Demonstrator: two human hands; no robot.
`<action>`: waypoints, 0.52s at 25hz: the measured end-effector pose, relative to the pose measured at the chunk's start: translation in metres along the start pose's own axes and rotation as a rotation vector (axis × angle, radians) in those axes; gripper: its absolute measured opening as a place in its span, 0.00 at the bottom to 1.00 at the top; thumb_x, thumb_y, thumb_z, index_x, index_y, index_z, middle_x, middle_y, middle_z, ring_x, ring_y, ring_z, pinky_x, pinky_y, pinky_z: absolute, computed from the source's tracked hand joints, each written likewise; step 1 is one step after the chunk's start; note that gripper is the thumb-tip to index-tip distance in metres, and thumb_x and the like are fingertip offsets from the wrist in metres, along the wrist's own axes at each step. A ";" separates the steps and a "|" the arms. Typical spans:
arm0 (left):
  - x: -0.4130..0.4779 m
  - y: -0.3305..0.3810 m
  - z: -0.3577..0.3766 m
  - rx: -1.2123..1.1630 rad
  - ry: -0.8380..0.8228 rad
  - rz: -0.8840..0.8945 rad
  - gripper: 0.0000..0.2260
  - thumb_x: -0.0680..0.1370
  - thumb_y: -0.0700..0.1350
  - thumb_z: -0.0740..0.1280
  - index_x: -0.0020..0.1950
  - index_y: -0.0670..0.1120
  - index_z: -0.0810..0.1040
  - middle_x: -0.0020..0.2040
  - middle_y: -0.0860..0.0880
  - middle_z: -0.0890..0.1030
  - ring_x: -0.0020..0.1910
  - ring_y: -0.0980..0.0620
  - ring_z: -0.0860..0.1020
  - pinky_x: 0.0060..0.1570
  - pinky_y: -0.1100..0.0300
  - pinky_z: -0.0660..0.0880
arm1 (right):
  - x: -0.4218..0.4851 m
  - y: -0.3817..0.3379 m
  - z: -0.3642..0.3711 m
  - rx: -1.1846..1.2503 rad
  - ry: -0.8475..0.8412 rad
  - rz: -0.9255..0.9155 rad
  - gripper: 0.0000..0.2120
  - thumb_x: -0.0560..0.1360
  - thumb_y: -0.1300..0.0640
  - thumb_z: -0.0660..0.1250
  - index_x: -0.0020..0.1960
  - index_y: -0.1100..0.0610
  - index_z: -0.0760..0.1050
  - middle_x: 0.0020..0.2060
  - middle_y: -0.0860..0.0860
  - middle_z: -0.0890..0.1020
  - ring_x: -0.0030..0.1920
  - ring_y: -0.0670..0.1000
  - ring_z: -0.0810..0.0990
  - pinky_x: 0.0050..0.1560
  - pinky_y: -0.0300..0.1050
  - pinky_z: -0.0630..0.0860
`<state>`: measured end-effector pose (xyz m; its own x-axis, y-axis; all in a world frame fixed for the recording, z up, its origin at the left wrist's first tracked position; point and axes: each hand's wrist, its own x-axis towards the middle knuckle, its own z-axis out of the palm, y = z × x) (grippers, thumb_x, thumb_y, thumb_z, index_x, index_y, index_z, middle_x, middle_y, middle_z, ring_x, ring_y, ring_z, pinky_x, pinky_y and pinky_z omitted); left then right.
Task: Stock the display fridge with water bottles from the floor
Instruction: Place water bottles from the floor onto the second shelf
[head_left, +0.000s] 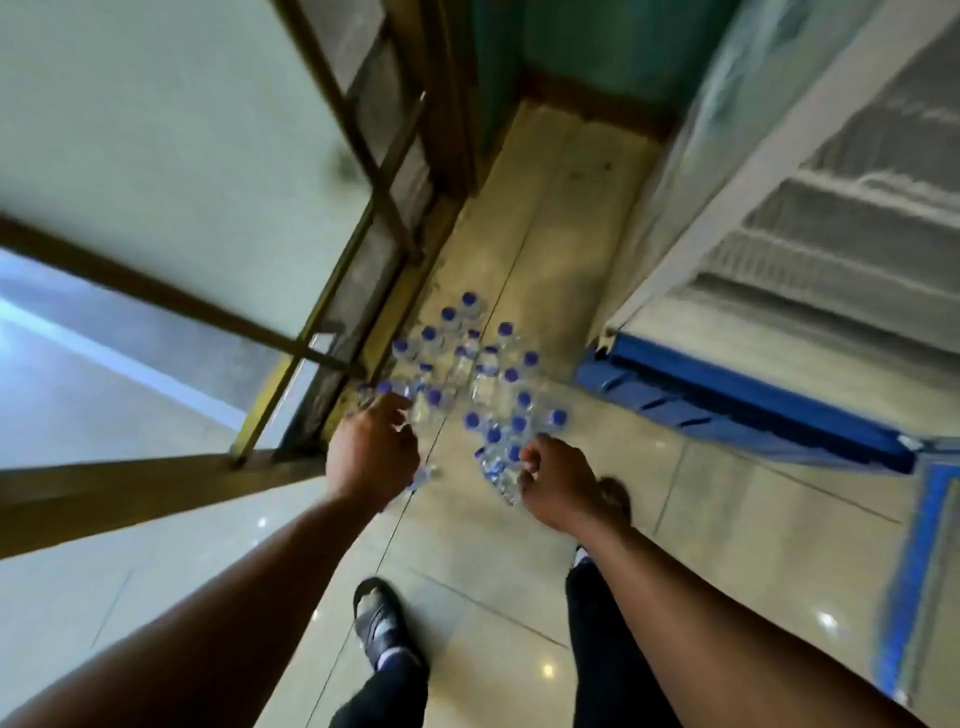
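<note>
Reaching down, a person's left hand (371, 452) and right hand (558, 486), held apart, each curl their fingers round clear water bottles (483, 387) at the near edge of a blue-capped cluster. It stands on the tiled floor (727, 519) between a glass door (156, 130) and the open display fridge (831, 249).

This looks like a small shop: a tall display fridge (754, 182) with wire shelves (862, 208) stands by a metal-framed glass door (156, 130), with many blue-capped water bottles (467, 374) massed on the tiled floor (493, 571).
</note>
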<state>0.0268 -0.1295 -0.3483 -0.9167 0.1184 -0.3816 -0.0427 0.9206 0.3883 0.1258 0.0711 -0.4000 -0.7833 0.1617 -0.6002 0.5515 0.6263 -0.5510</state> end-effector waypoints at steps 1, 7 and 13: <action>0.004 -0.048 0.018 0.019 -0.018 -0.059 0.12 0.72 0.40 0.68 0.55 0.49 0.81 0.48 0.47 0.84 0.46 0.44 0.81 0.40 0.61 0.70 | 0.013 -0.004 0.044 0.005 -0.044 0.036 0.06 0.72 0.58 0.67 0.43 0.50 0.69 0.45 0.51 0.81 0.49 0.54 0.80 0.46 0.42 0.71; 0.035 -0.271 0.147 0.098 -0.192 -0.293 0.25 0.68 0.43 0.71 0.65 0.48 0.74 0.59 0.43 0.77 0.58 0.40 0.76 0.54 0.50 0.74 | 0.113 0.005 0.257 -0.059 -0.193 0.127 0.17 0.72 0.55 0.71 0.59 0.52 0.72 0.54 0.51 0.79 0.55 0.54 0.78 0.52 0.42 0.74; 0.084 -0.379 0.274 0.158 -0.262 -0.286 0.28 0.67 0.47 0.73 0.66 0.50 0.71 0.62 0.41 0.72 0.57 0.38 0.77 0.54 0.50 0.76 | 0.202 0.042 0.392 -0.150 -0.180 0.054 0.40 0.69 0.53 0.77 0.76 0.51 0.62 0.70 0.52 0.68 0.68 0.54 0.70 0.64 0.45 0.70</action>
<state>0.0751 -0.3667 -0.7570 -0.7437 -0.0781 -0.6640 -0.2005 0.9735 0.1101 0.1035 -0.1693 -0.7715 -0.6828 0.0681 -0.7274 0.5319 0.7288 -0.4311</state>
